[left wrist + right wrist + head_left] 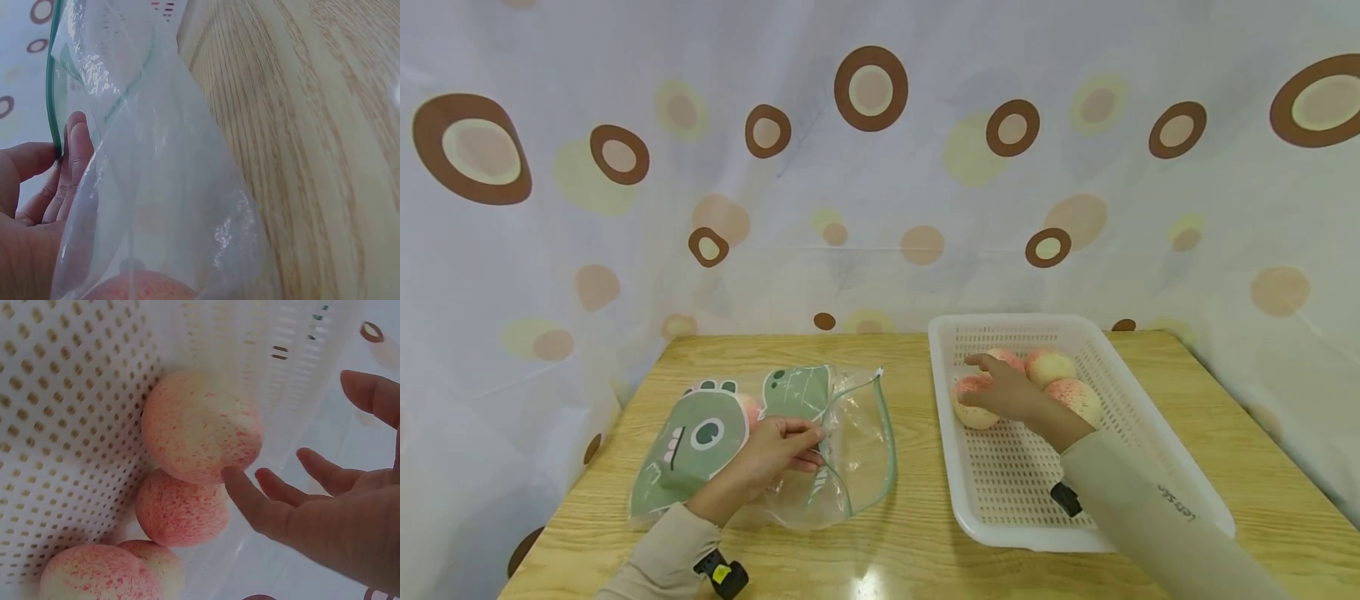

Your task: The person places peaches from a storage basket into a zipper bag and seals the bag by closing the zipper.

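Observation:
A clear zip bag [868, 433] printed with a green dinosaur lies on the table, its green-edged mouth facing right and gaping. My left hand [767, 458] pinches the near layer of that mouth between thumb and fingers. Inside the bag is a pink peach [144, 287], mostly behind the print in the head view. My right hand [1011, 393] reaches into a white basket with fingers spread, over the leftmost peach [975, 420]. In the right wrist view one fingertip meets the edge of a cream-and-pink peach [200, 425], and the palm holds nothing. Several peaches sit together there.
The white perforated basket [955, 492] stands on the right of the wooden table [917, 533], its rim raised all round. Behind the table hangs a pale curtain [880, 192] with brown and beige circles.

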The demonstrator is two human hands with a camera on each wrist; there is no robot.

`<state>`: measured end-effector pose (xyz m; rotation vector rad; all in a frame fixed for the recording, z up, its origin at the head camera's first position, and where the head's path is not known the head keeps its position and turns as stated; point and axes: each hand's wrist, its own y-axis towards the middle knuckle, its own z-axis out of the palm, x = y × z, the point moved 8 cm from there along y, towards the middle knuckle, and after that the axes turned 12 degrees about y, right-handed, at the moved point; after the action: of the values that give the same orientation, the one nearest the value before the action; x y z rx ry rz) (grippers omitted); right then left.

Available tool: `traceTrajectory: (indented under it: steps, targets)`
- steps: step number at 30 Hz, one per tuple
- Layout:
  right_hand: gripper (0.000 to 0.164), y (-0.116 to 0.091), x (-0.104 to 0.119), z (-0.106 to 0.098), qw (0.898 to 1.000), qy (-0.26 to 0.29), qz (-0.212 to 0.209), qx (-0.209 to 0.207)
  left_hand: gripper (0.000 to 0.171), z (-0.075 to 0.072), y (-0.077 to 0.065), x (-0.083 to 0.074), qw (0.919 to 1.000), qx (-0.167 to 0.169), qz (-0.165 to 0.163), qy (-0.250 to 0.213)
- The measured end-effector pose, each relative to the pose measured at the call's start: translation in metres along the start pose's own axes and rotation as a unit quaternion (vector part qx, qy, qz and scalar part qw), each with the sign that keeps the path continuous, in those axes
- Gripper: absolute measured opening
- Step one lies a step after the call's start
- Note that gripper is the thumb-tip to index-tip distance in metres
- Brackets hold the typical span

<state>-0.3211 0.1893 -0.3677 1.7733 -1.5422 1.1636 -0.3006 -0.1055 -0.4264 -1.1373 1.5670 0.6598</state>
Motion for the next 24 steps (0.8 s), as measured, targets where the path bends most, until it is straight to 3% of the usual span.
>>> traceTrajectory:
  steps: [4, 7, 19, 24]
  targets:
    - [0.074, 0.007, -0.006, 0.005, 0.993, -0.116, -0.028, -0.009, 0.031, 0.000, 0.000, -0.001, 1.0000, -0.002, 0.001, 0.003]
    - [0.076, 0.009, -0.007, 0.007, 0.985, -0.169, -0.028, -0.014, 0.030, 0.000, 0.001, -0.001, 1.0000, -0.002, 0.001, 0.003]
    - [0.079, 0.017, -0.013, 0.017, 0.970, -0.244, 0.011, 0.004, 0.030, 0.001, 0.002, 0.002, 1.0000, -0.003, -0.002, 0.001]
    - [0.074, 0.018, -0.013, 0.019, 0.961, -0.277, 0.001, 0.009, 0.030, 0.000, 0.003, 0.003, 1.0000, -0.007, -0.005, 0.003]
